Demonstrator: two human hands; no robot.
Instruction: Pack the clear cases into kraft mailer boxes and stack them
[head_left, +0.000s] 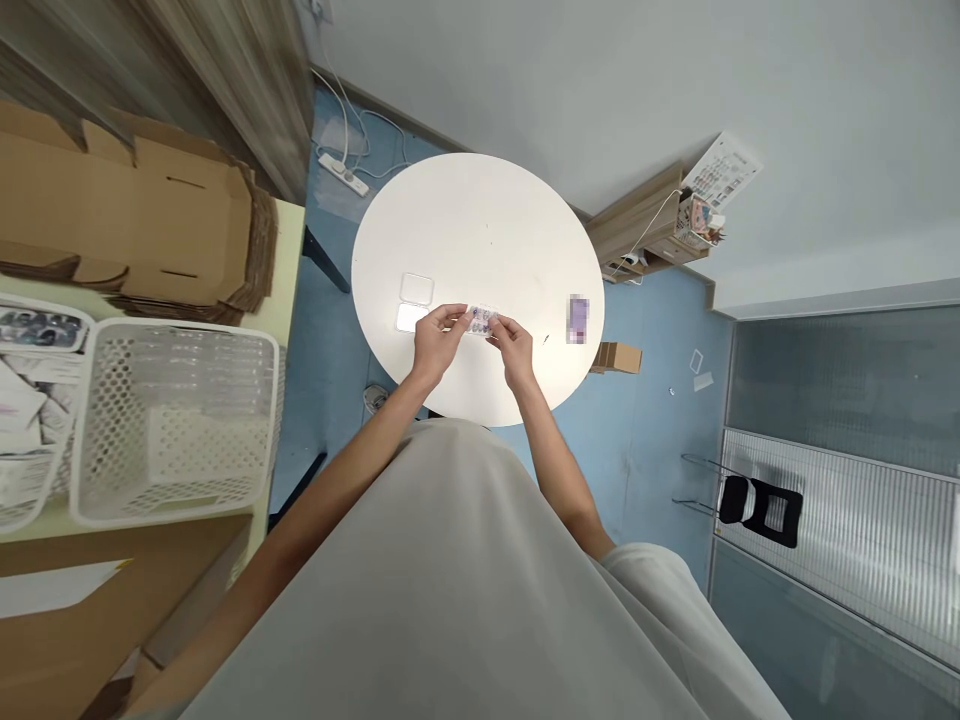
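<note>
No text can be read anywhere. The white sheet (724,172) at the upper right of the frame bears rows of dark marks (print, by the look of it), too small to make out. The purple item (577,319) right of centre is blurred into blocks, and whatever marks the small patterned piece (481,320) at mid-frame carries are too tiny to tell as letters or numbers.

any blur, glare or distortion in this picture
Head view: wide-angle stretching towards the edges; streaky blur on the wood-grain surface at upper left; pale glare on the ribbed panel; purple item pixelated; markings on the small sheet in both hands too tiny to read.
</note>
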